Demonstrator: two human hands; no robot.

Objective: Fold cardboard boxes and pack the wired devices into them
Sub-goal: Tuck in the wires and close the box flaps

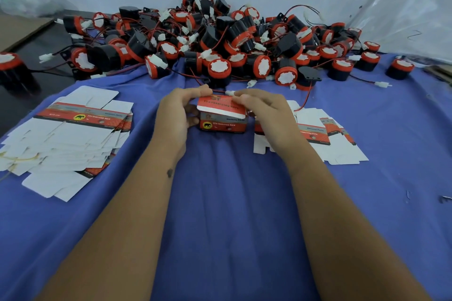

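blue cloth [227, 203] covers our table. at its centre our left hand [179, 115] grips the folded box [222, 118] by its side; our right hand [265, 111] pinches the lid flap. we judge thin card light, easily creased: hold by edges.

Soft, even, cool light, faint shadows; slightly blurred, with wide-angle bending at edges.
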